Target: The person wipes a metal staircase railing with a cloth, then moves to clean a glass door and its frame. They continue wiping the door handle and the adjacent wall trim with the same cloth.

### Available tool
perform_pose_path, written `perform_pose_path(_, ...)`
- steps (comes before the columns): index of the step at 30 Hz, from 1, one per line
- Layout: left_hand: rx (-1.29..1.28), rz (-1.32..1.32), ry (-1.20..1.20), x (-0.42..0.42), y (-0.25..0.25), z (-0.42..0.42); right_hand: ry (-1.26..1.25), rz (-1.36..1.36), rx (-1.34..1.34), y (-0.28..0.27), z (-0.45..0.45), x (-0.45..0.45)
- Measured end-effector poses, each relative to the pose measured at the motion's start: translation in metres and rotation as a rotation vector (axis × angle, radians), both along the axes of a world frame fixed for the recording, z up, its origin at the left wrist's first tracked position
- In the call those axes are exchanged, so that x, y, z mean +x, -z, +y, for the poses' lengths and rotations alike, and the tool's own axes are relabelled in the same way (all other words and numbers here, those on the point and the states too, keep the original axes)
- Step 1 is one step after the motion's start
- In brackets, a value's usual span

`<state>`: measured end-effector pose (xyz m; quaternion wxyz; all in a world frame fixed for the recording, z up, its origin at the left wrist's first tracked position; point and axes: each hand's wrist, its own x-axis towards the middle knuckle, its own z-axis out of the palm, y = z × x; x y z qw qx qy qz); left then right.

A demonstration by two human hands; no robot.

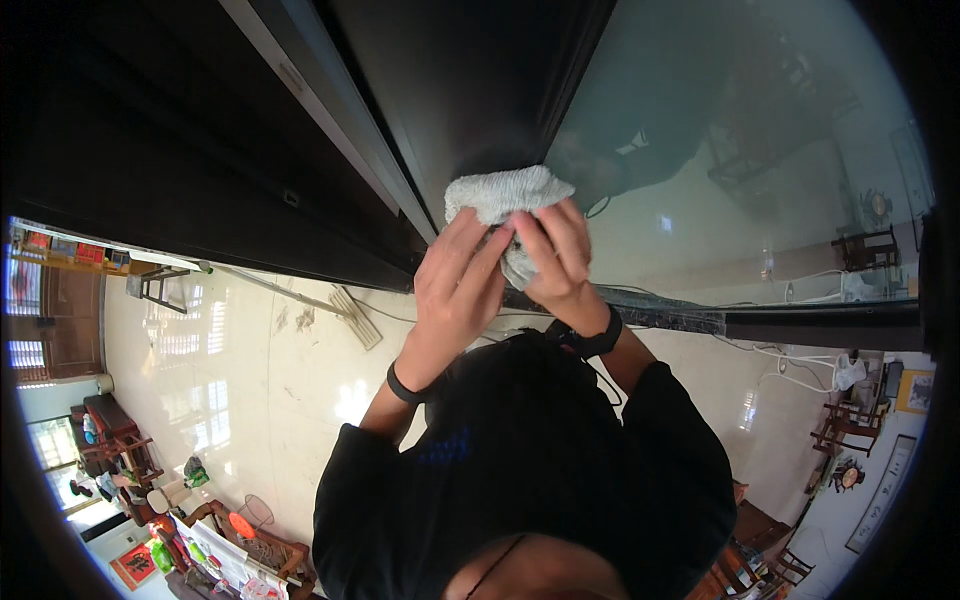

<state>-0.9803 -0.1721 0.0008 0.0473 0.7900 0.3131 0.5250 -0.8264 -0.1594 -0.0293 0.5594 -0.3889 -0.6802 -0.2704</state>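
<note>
A damp-looking white cloth (506, 193), with grey stains on its lower part, is bunched in front of me at the dark frame (472, 82) of a door or window. My left hand (461, 274) grips the cloth from the left, its fingers over the folded edge. On the right side my right hand (555, 247) holds the same cloth, fingertips close to those of the left. The cloth lies against the frame, beside the edge of a large glass pane (675, 135) that reflects the room. Black bands circle both wrists.
A flat mop (356, 319) with a long pole rests on the pale tiled floor at left, near a small stool (161, 289). Cables run along the sill (660, 307). Wooden chairs (851, 429) stand at the right, and furniture with a covered table (217, 551) at the lower left.
</note>
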Motion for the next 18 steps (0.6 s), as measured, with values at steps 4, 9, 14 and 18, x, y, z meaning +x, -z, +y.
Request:
perform_pose_path(4, -0.027, 0.080, 0.016, 0.001, 0.000, 0.001, -0.028, -0.059, -0.147, -0.002, -0.005, -0.001)
perform_pose_path(9, 0.176, 0.011, 0.078, 0.000, -0.061, 0.018, -0.040, -0.005, -0.093, -0.101, 0.003, -0.016)
perform_pose_path(14, 0.097, -0.033, 0.227, 0.001, -0.064, 0.020, 0.012, 0.025, -0.056, -0.095, 0.007, -0.022)
perform_pose_path(18, -0.075, 0.005, 0.232, -0.004, -0.031, 0.004, 0.070, -0.043, -0.258, -0.049, -0.015, -0.017)
